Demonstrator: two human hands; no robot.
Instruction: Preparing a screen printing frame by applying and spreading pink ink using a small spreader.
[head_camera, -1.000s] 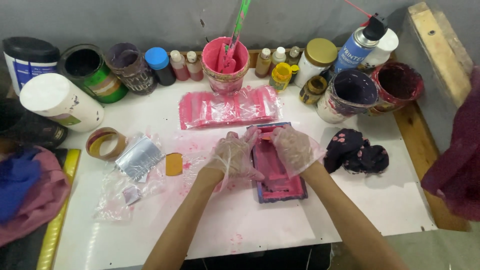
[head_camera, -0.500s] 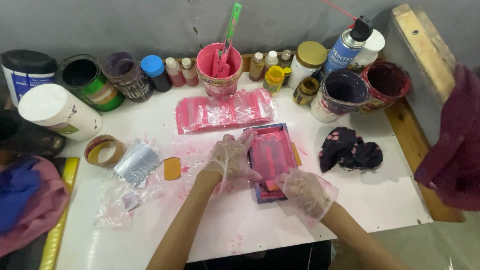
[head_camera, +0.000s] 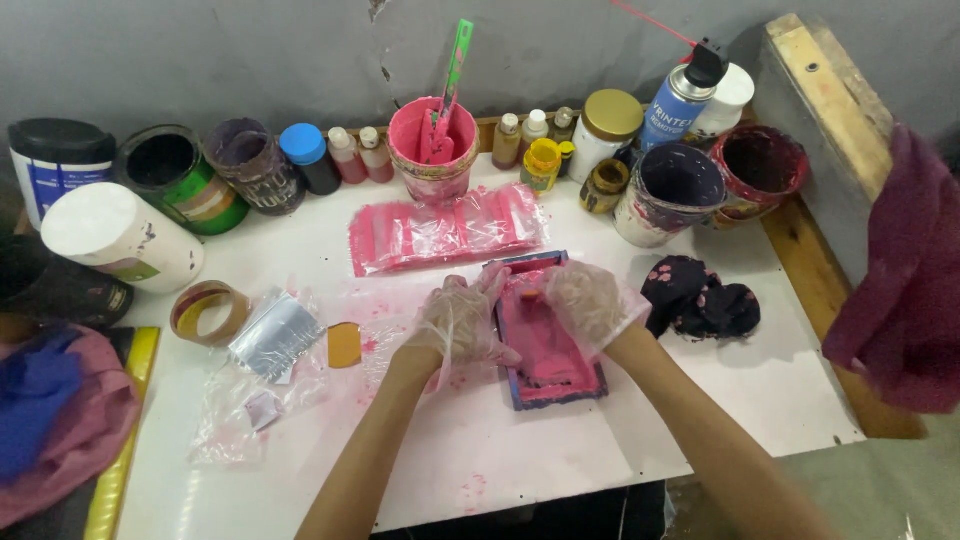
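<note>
Already the small frame (head_camera: 548, 345) on the white counter (head_camera: 700, 440) is covered with pink ink over most of its inner face; only its near edge shows a darker border. Both gloved hands rest on it: the left hand (head_camera: 458, 322) presses its left side, the right hand (head_camera: 590, 300) grips its far right part. Its long axis runs away from the person, toward the pink bucket (head_camera: 432, 150), slightly tilted left.

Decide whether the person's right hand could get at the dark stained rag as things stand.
Probably yes: the right hand rests on the pink tray, and the dark rag lies just beside it with nothing between.
</note>
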